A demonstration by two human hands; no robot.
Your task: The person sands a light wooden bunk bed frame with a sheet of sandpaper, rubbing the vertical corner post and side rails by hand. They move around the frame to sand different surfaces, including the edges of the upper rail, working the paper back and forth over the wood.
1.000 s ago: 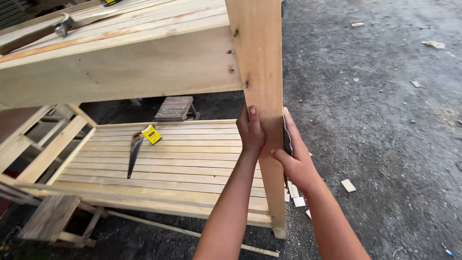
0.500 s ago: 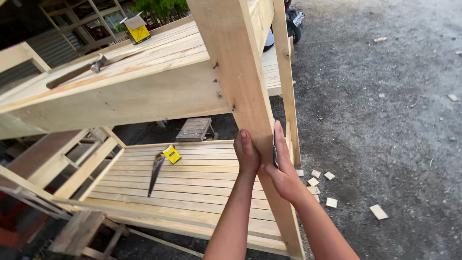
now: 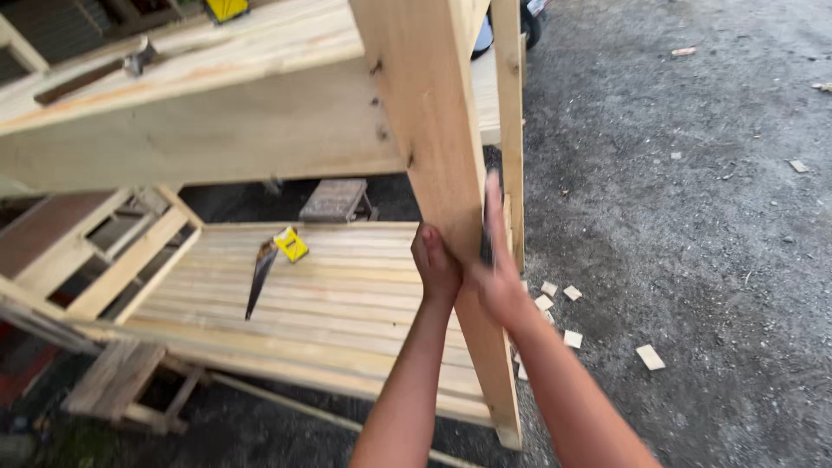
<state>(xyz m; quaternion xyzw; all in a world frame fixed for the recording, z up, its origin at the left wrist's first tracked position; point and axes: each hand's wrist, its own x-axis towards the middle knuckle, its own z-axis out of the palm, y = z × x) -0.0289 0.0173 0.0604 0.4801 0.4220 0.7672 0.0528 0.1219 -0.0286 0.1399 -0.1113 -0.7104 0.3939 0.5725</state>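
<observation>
A tall pale wooden post [image 3: 425, 130] of a two-level timber frame stands in front of me. My left hand [image 3: 436, 264] grips the post's left edge at about the height of the lower slatted shelf [image 3: 347, 295]. On the post's right edge, my right hand [image 3: 496, 277] presses a small dark pad [image 3: 486, 247] against the wood with its fingers stretched upward. That hand is motion-blurred. I cannot make out what the pad is.
A hand saw [image 3: 260, 273] with a yellow handle lies on the lower shelf. A hammer [image 3: 87, 76] rests on the top deck. A second post [image 3: 510, 104] stands just behind. Small wood offcuts [image 3: 572, 338] litter the grey ground [image 3: 693, 217] to the right. A pallet piece [image 3: 113, 381] lies lower left.
My right hand has slid up along the post's right edge with the dark pad. My left hand stays on the left edge. My view has moved closer.
</observation>
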